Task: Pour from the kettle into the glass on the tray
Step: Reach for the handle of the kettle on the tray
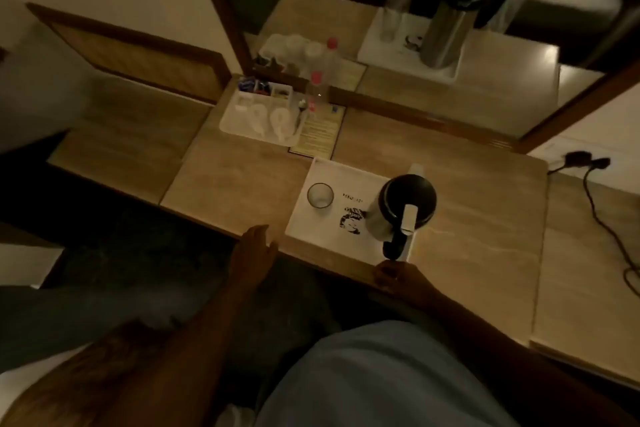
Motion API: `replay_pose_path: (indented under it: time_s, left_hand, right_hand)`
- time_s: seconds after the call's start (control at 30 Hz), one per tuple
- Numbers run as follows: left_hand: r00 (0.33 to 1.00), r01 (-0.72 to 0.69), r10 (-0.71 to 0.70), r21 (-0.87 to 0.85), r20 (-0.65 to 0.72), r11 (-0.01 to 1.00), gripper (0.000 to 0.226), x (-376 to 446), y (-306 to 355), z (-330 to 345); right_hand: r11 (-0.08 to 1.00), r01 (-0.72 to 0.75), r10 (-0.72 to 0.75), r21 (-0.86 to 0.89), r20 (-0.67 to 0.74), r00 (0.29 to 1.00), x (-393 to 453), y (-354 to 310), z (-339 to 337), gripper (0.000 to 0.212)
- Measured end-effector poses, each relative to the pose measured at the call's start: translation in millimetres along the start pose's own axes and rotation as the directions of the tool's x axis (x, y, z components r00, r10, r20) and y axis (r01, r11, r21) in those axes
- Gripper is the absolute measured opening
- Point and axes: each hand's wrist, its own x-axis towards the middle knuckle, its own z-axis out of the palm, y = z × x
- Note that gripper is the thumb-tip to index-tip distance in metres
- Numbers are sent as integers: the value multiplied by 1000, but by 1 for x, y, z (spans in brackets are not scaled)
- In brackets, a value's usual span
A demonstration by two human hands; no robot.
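Note:
A steel kettle (403, 206) with a black lid and black handle stands upright on the right side of a white tray (332, 230) near the desk's front edge. A clear glass (320, 195) stands upright on the tray's left part, apart from the kettle. My right hand (398, 279) hovers at the desk edge just below the kettle's handle, fingers curled, holding nothing. My left hand (254, 248) rests at the desk edge left of the tray, fingers together and extended, empty.
A second white tray (232, 123) with cups, sachets and a spoon sits further back by the mirror (398, 55), beside a red-capped bottle (315, 90) and a menu card (320, 133). A black plug and cord (588, 166) run down the right side.

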Motion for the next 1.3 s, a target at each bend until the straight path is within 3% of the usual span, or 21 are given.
replay_pose_path:
  time_s: [0.13,0.23,0.33,0.43,0.5,0.57,0.6,0.7,0.83,0.93,1.07,1.2,1.3]
  left_hand:
    - [999,33,-35,67,37,997,55,28,17,-5]
    - [998,22,-30,133,59,991,56,49,27,-6]
    - [997,3,-18,182,76,983,62,68,28,-9]
    - [994,9,-30,205,103,979,71,84,25,-10]
    - [991,16,-40,187,125,982,78,94,23,-9]
    - [989,17,-40,158,142,987,84,102,18,-8]
    - [987,22,-43,132,157,991,86,105,17,-7]
    - [980,0,-20,102,200,995,94,117,7,-9]
    - [973,-17,-9,108,230,994,99,130,-1,-11]
    - [968,-8,-21,113,249,994,101,133,-1,-11]
    - [967,-4,-27,121,255,993,101,137,-6,-13]
    - [964,-4,-28,120,264,993,102,138,-8,-14]
    - [963,-3,-30,121,267,993,101,138,-8,-15]
  right_hand:
    - [977,6,70,215,-345,936,-4,22,-26,26]
    - [849,128,142,512,-455,879,-3,23,-37,38]
    - [660,222,165,717,-427,889,-2,12,-38,48]
    - [601,272,69,751,-388,919,3,-1,-27,41]
    - [499,297,86,814,-388,918,8,-14,-22,29]
    - [389,253,130,886,-324,937,16,-22,-17,77]
    - [380,254,150,889,-331,932,17,-27,-16,77]
    - [431,293,301,853,-442,845,25,-33,-1,45]
    - [369,292,537,883,-458,708,31,-29,4,41]
    - [397,277,582,875,-474,661,31,-28,-1,40]
    - [483,195,574,853,-477,666,31,-30,-9,38]
    - [689,125,401,713,-520,754,15,-37,-23,35]
    - [691,87,358,717,-445,821,7,-42,-40,31]
